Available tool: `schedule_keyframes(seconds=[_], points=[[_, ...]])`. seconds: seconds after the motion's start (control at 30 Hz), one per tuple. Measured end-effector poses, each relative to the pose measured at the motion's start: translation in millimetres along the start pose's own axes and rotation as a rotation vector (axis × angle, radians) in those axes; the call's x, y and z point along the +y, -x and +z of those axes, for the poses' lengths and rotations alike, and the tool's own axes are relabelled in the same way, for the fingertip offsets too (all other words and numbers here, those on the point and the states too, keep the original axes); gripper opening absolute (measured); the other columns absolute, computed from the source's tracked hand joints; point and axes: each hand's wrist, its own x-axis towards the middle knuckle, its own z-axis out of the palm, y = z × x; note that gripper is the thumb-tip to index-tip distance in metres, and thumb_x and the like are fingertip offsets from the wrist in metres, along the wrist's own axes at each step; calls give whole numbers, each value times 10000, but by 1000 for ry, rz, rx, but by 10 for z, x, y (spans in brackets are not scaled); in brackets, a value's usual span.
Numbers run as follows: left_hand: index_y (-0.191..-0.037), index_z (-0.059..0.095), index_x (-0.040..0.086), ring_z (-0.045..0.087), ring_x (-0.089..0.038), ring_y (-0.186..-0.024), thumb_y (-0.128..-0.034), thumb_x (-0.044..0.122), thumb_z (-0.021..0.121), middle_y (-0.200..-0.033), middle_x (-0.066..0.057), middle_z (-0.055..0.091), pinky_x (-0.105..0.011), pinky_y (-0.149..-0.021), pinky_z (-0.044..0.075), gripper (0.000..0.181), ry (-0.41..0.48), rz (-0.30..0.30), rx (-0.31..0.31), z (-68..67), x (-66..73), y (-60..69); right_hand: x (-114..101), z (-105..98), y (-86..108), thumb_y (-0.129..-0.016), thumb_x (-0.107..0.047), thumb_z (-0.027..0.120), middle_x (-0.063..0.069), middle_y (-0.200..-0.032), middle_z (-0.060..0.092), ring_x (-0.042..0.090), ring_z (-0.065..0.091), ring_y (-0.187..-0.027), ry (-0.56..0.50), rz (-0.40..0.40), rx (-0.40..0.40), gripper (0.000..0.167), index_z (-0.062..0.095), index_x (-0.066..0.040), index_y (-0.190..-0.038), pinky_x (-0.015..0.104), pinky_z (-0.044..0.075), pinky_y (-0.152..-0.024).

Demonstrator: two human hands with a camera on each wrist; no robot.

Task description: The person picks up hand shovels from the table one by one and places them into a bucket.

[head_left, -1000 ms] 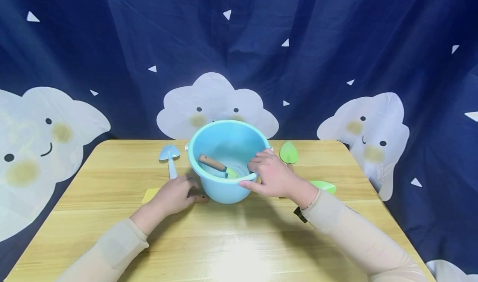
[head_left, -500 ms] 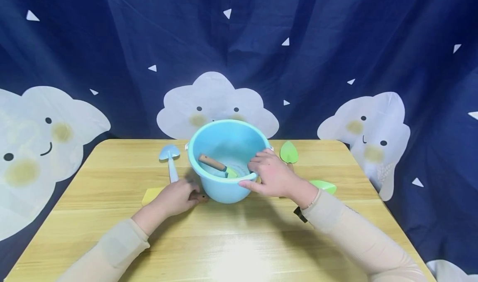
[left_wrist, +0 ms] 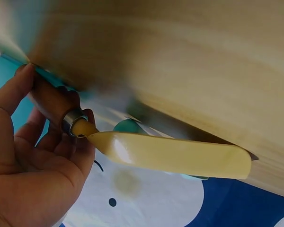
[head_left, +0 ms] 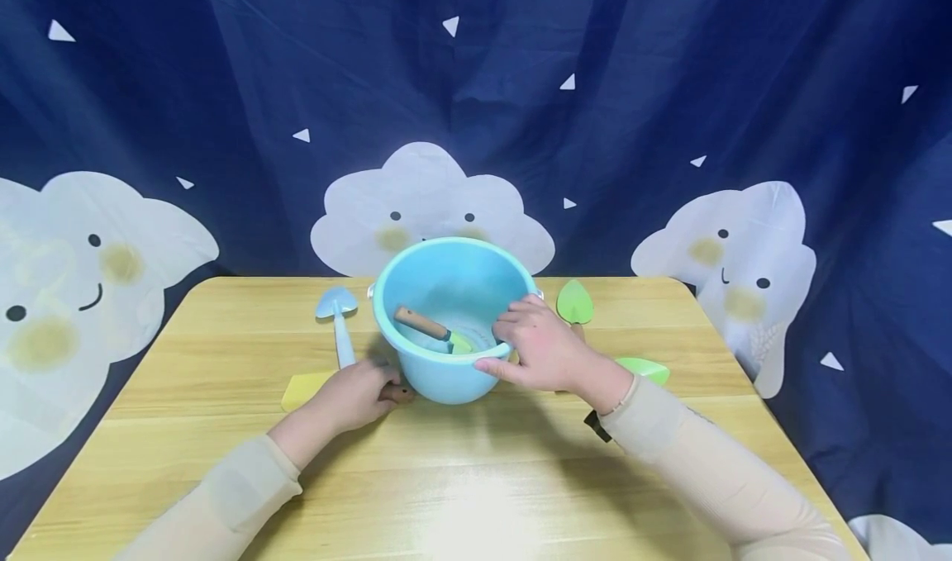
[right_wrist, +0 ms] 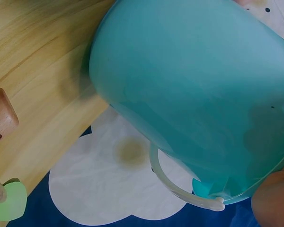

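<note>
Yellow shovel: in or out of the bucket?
Out. Head view: the yellow shovel is left of the blue bucket, its brown handle in the left hand; the tool seen inside has a green blade.

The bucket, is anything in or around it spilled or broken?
Nothing stands out: the bucket shows no visible crack, the trowel inside looks whole, and no spill shows on the table, though parts are hidden.

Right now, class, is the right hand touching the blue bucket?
Touching: the head view shows the right hand gripping the blue bucket at its rim, fingers inside, thumb outside.
</note>
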Motion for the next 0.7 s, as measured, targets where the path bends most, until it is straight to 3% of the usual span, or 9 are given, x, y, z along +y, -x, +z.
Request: schedule_keyframes(seconds=[0.47,0.7], points=[[-754,598,200,459,-95,-701,-819,123,814,-771,67,492,-290,-628,463,238,-12,51,-3,-17,-18,23,-2,-13,-7,-966,-734,260,-87,-628,344,139,343,-649,-3,3,-4,636,386,-195,-653,342,339,-756],[-766,597,210,534,-98,-721,-827,141,817,-751,109,544,-333,-651,492,238,1,72,-15,-51,-34,42,-9,-13,-7,-964,-739,242,-86,-626,347,138,342,-648,-1,6,3,643,386,-197,-651,341,339,-756]])
